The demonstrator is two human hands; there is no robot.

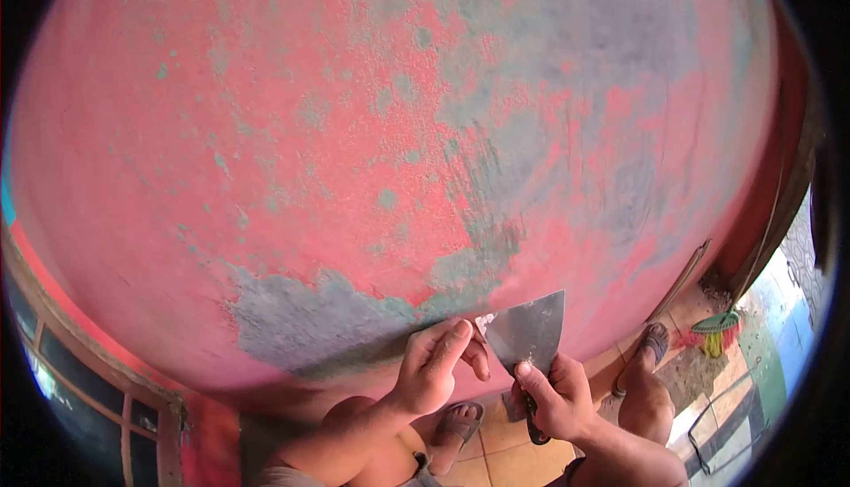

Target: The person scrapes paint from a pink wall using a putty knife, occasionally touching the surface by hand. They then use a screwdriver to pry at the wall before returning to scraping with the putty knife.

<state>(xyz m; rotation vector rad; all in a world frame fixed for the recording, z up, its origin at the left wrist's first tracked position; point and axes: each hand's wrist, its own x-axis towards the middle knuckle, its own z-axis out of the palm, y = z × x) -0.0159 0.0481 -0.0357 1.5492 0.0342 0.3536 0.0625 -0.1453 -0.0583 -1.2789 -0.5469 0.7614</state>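
My right hand [556,396] is wrapped round the dark handle of a paint scraper [529,328], its thumb pressed at the base of the wide metal blade. Whitish residue sticks to the blade's left corner. Beside that corner is my left hand [434,367], thumb raised and fingers loosely bent, their tips right at the blade's edge. In front of both hands stands a wall [336,177] with worn pink paint, showing green and grey patches. A large bare grey patch [310,319] lies low on it, left of my hands.
A window frame [124,416] borders the wall at lower left. To the right, a broom [715,323] with coloured bristles rests on the tiled floor [522,465], near a wooden strip [682,279] leaning at the wall. Dark cord [699,452] lies at lower right. My sandalled feet are below.
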